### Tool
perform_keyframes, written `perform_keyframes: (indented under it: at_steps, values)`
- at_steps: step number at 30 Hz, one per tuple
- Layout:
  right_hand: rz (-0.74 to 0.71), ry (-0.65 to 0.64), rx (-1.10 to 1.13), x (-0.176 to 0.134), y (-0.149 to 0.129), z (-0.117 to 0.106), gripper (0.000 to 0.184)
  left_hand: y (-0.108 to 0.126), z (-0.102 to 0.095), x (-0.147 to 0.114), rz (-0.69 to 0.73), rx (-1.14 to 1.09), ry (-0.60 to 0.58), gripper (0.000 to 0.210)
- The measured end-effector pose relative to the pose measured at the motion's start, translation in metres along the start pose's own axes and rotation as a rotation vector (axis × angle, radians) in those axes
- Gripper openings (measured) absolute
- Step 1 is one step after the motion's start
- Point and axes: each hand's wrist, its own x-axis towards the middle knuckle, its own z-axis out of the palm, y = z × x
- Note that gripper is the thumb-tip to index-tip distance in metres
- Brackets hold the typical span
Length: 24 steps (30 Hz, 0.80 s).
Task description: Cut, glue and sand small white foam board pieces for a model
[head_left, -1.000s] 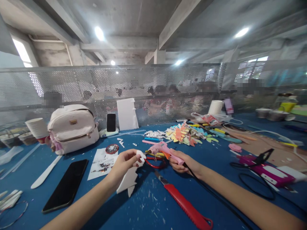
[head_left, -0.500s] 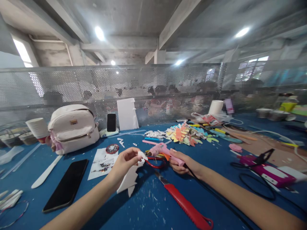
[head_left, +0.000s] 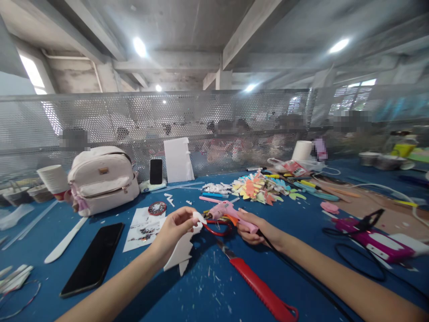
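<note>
Between the thumb and fingers of my left hand [head_left: 176,228] is a small white cut piece [head_left: 200,218], its material too small to tell. My right hand [head_left: 253,228] is wrapped round the handle of a pink hot glue gun [head_left: 224,210], whose nozzle points left, close to the white piece. A larger white jagged-edged sheet [head_left: 179,250] lies beneath my left hand. Red-handled scissors [head_left: 219,228] rest below the glue gun, partly hidden. Nearer me lies a red utility knife [head_left: 259,284] with its blade out.
A heap of coloured cut pieces [head_left: 258,188] lies beyond my hands. At left are a black phone [head_left: 94,257], a white plastic knife [head_left: 65,241] and a cream backpack [head_left: 102,179]. A magenta device [head_left: 373,239] with black cable sits at right. A perforated metal screen [head_left: 187,109] stands behind.
The glue gun's nozzle has shifted very slightly. Both hands keep nearly the same place and hold the same things.
</note>
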Motion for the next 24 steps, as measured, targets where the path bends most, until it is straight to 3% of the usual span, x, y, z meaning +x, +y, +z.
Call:
perform_keyframes:
  at_steps: [24]
  values:
    - [-0.006, 0.022, -0.044, -0.0004, 0.0001, 0.0037, 0.031, -0.0031, -0.0014, 0.0010, -0.018, -0.008, -0.001, 0.018]
